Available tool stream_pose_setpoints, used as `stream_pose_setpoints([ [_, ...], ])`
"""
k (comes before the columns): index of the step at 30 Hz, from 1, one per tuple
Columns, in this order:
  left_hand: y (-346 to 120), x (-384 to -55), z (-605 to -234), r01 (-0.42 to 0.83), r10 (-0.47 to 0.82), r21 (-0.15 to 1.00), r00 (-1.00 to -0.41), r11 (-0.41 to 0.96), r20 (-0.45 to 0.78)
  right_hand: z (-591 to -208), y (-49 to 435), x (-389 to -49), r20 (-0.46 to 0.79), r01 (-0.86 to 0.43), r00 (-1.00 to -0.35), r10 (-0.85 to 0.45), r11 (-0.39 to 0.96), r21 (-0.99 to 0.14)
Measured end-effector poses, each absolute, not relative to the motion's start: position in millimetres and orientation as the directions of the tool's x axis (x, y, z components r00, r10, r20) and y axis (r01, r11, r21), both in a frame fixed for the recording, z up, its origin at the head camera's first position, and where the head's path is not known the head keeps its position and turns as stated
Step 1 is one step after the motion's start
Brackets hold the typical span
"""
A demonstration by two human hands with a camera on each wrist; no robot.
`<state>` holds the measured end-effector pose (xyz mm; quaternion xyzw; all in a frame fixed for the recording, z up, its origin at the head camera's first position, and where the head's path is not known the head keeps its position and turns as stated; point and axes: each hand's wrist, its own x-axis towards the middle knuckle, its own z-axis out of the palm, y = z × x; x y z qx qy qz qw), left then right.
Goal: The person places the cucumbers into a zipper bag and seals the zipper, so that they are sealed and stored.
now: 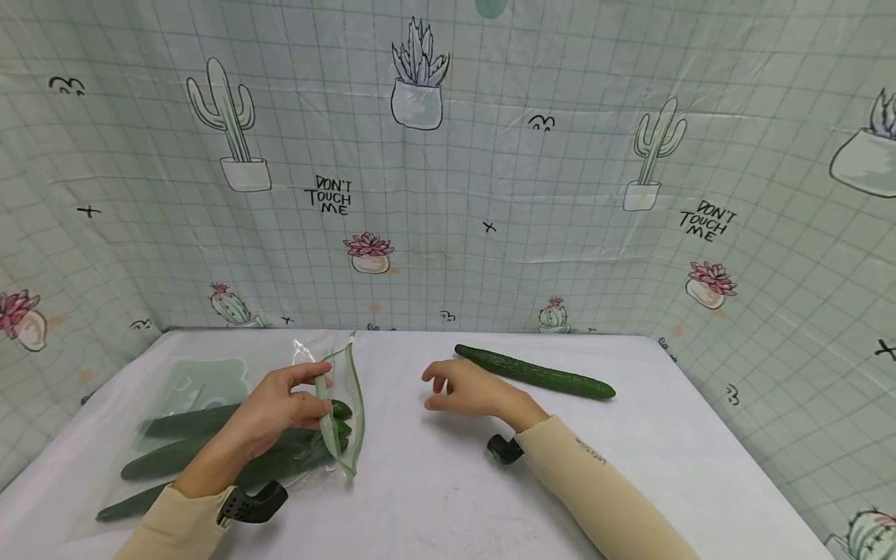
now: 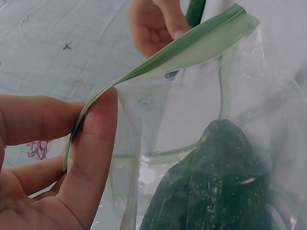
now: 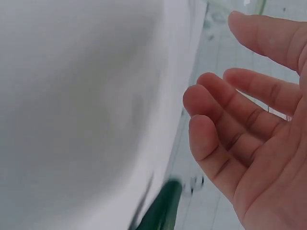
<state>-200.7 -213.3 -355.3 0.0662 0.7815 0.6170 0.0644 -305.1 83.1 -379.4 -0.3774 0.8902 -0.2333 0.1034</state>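
Note:
On the left of the table lies a clear zip bag (image 1: 356,424) with green edging at its mouth and several cucumbers (image 1: 164,459) inside. My left hand (image 1: 269,408) pinches one side of that mouth between thumb and fingers, and the other side stands apart from it. The left wrist view shows the green zip strip (image 2: 192,45) rising from the fingers, with cucumber ends (image 2: 218,167) behind clear plastic. Over the middle of the table, my right hand (image 1: 469,389) holds nothing, its fingers loosely bent. A single cucumber (image 1: 539,373) lies beyond the right forearm, outside the bag.
A white cloth covers the table (image 1: 434,498). Behind it and along both sides hangs a grid-patterned curtain (image 1: 448,171) with cactus drawings. Dark devices (image 1: 253,504) are worn at both wrists.

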Motion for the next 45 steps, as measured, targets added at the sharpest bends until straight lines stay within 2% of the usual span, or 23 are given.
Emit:
stream_pose_setpoints([
  [7, -214.0, -200.3, -356.4, 0.025, 0.176, 0.972, -0.984, 0.233, -0.017, -374.2, 127.7, -307.9, 0.049, -0.622, -0.736, -0.675, 0.646, -0.444],
  [13, -213.3, -200.2, -357.2, 0.018, 0.172, 0.972, -0.985, 0.234, -0.023, -373.0, 159.5, -309.9, 0.09, -0.594, -0.771, -0.63, 0.662, -0.457],
  [22, -212.9, -199.5, -356.8, 0.016, 0.164, 0.972, -0.986, 0.236, -0.024, -370.4, 194.1, -313.0, 0.093, -0.519, -0.84, -0.535, 0.739, -0.43],
  [28, -212.7, -199.4, -356.6, 0.016, 0.164, 0.97, -0.986, 0.241, -0.024, -371.5, 214.4, -315.0, 0.109, -0.49, -0.862, -0.494, 0.759, -0.429],
  [45, -212.3, -200.8, -356.4, 0.025, 0.171, 0.973, -0.985, 0.231, -0.015, -386.4, 259.1, -332.3, 0.015, -0.396, -0.908, -0.418, 0.847, -0.355],
])
